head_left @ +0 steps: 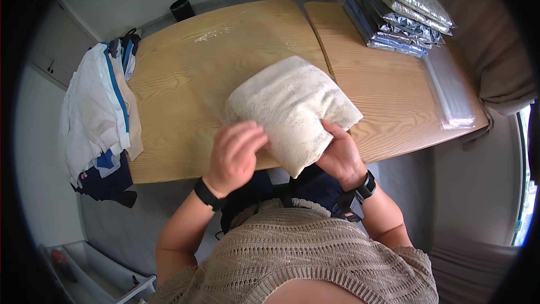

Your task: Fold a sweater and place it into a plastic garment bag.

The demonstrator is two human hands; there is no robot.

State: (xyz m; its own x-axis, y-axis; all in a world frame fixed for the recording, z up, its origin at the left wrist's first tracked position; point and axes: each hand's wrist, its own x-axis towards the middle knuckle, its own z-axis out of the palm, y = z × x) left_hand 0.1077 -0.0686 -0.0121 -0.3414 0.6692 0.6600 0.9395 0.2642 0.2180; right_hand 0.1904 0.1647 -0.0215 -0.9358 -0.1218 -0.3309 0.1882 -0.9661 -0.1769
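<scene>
A folded cream garment (295,107) with a faint speckled pattern is tilted over the table's near edge. My right hand (342,156) grips its near right side, thumb pressed on top and the other fingers underneath. Beside the garment's left edge is my left hand (236,152), its fingers partly curled and smeared by motion. Whether those fingers touch the cloth or hold anything is unclear. A faint see-through film seems to show along the garment's left side.
Loose clothes (98,107) drape over the left end of the wooden table (174,90). Bagged folded garments (402,17) are stacked at the far right, with clear plastic bags (450,93) nearer. A black cup (181,9) stands behind the table; a white bin (98,273) sits lower left.
</scene>
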